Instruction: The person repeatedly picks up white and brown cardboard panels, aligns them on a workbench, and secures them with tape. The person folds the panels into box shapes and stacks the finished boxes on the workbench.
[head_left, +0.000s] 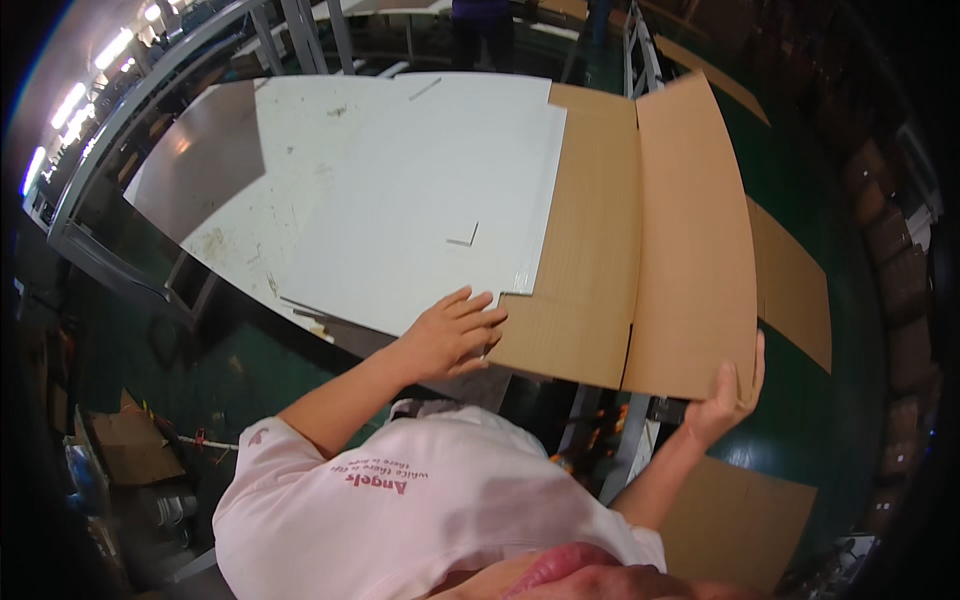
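A white board (420, 187), its right edge notched at the corners, lies on a worn white work table (300, 135). From its right side extends a brown corrugated cardboard sheet (585, 225) with a creased flap (694, 225). My left hand (454, 336) rests with its fingers spread at the board's near right corner, where white meets brown. The near right corner of the flap is between the thumb and fingers of my right hand (726, 397). A dark L-shaped mark or slit (471, 236) shows on the white board.
Flat cardboard pieces (791, 285) lie beyond the flap on the right and lower on the green floor (360, 420). A grey metal frame (112, 135) stands at the left. An open cardboard box (131, 446) is at the lower left. Another person (482, 34) stands across the table.
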